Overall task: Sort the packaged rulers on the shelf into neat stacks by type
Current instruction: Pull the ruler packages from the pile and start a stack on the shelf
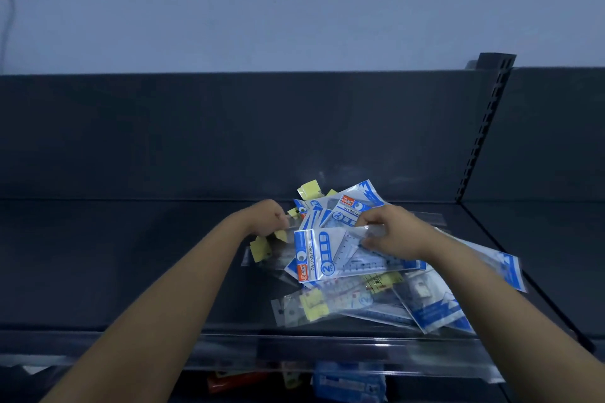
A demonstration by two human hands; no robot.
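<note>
Right hand point(391, 232) pinches a blue pack point(314, 255); left hand point(266, 217) grips a yellow pack point(262, 247) beside it. Lift each clear of the pile point(360, 303), flat.

A loose heap of packaged rulers, none yet stacked. The GEOMETRIC packet point(322, 255) lies on top, crosswise: blue-and-white header at its left end, clear sleeve showing clear set squares, its right end pinched by the right hand point(389, 232). Just behind it, matching blue-headed packets point(347, 209) overlap at tilted angles. Yellow-headed packets point(260, 247) poke out to its left, with others behind and just in front of it. To its right, a long blue-ended packet point(504, 267) angles away.
</note>
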